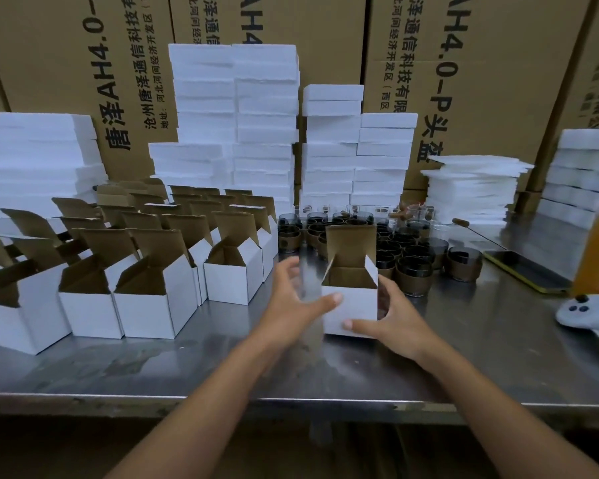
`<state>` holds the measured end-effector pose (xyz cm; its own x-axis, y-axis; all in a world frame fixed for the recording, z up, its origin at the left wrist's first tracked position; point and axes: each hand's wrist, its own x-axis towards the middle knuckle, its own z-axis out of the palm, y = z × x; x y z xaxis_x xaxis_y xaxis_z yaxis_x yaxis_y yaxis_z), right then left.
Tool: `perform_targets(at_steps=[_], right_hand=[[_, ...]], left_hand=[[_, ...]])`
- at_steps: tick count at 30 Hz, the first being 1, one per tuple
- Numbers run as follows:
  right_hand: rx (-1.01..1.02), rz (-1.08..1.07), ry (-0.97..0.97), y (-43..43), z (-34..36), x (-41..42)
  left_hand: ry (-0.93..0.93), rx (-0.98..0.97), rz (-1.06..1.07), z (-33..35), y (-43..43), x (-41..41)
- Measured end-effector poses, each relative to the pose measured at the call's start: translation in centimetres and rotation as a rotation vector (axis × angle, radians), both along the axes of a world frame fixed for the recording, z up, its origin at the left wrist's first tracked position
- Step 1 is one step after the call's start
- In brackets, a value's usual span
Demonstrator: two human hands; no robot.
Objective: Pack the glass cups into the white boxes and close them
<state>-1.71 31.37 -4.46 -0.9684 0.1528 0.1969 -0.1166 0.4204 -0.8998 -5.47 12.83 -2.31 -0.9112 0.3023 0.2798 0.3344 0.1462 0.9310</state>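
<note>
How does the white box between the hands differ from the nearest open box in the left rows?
The box between the hands stands alone before the glass cups, gripped by the right hand, the thumb of the left hand on its front; the row box stands untouched against its neighbours. The held box's lid stands upright; the row box's tilts. Both are white outside, brown inside, open.

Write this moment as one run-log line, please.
left hand: beside white box, grip unclear | right hand: holds box | lid: open | glass cups: behind, unpacked
</note>
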Motion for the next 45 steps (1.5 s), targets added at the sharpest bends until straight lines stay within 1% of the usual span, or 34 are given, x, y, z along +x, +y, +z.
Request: perform_targets(at_steps=[1, 2, 5, 8, 11, 13, 14, 15, 18, 20, 22, 23, 25, 29, 33, 35, 38, 42, 43, 45], right_hand=[[-0.017, 0.029, -0.002, 0.1, 0.0, -0.2], [-0.029, 0.053, -0.001, 0.1, -0.1, -0.4], [-0.049, 0.085, 0.008, 0.0, -0.5, -1.0], [-0.040, 0.099, 0.034, 0.0, -0.9, -1.3], [-0.005, 0.173, 0.047, 0.9, -0.9, -1.6], [0.002, 0.179, 0.066, 1.6, -0.6, -1.9], [-0.010, 0.126, 0.111, 1.9, -0.5, -2.0], [-0.028, 0.016, 0.174, 2.1, -0.4, -2.1], [-0.057, -0.432, 0.373, 3.3, 0.2, -2.3], [0.051, -0.644, 0.413, 4.3, 0.6, -2.8], [0.153, -0.756, 0.335, 5.3, 0.7, -3.5], [0.158, -0.770, 0.275, 5.6, 0.6, -3.9], [0.125, -0.747, 0.173, 5.9, 0.2, -4.4], [0.093, -0.680, 0.060, 6.7, -0.3, -5.4], [0.209, -0.684, -0.106, 7.0, -0.4, -5.8], [0.230, -0.709, -0.114, 6.9, -0.4, -5.8], [0.153, -0.714, -0.043, 6.5, -0.5, -5.4], [-0.092, -0.791, 0.225, 5.2, 0.1, -4.1], [-0.152, -0.785, 0.280, 4.7, 0.4, -3.7], [-0.245, -0.691, 0.374, 3.0, 1.0, -2.5]], left_hand=[[-0.077, -0.034, -0.032, -0.5, 0.0, -0.8], [-0.116, -0.065, -0.061, -0.9, 0.0, -1.4], [-0.167, -0.057, -0.156, -2.0, 0.6, -3.0], [-0.171, -0.036, -0.219, -2.1, 1.5, -3.9], [-0.132, -0.043, -0.183, -2.3, 2.2, -4.5], [-0.118, -0.031, -0.157, -2.5, 2.3, -4.9], [-0.115, -0.030, -0.145, -2.7, 2.2, -5.2], [-0.111, -0.031, -0.140, -2.8, 2.2, -5.4], [-0.099, -0.029, -0.143, -3.1, 2.1, -5.7], [-0.095, -0.012, -0.147, -3.3, 2.1, -5.7], [-0.098, -0.016, -0.144, -3.4, 2.1, -5.6], [-0.099, -0.019, -0.142, -3.4, 2.0, -5.6], [-0.098, -0.028, -0.143, -3.4, 2.0, -5.6], [-0.097, -0.008, -0.161, -3.4, 1.9, -5.7], [-0.087, 0.006, -0.174, -3.5, 2.0, -5.8], [-0.074, 0.012, -0.171, -3.6, 2.0, -5.8], [-0.074, 0.001, -0.153, -3.5, 2.0, -5.8], [-0.045, -0.070, -0.121, -3.4, 2.1, -5.6], [-0.037, -0.077, -0.104, -3.4, 2.2, -5.6], [0.000, -0.087, -0.017, -3.2, 2.1, -5.2]])
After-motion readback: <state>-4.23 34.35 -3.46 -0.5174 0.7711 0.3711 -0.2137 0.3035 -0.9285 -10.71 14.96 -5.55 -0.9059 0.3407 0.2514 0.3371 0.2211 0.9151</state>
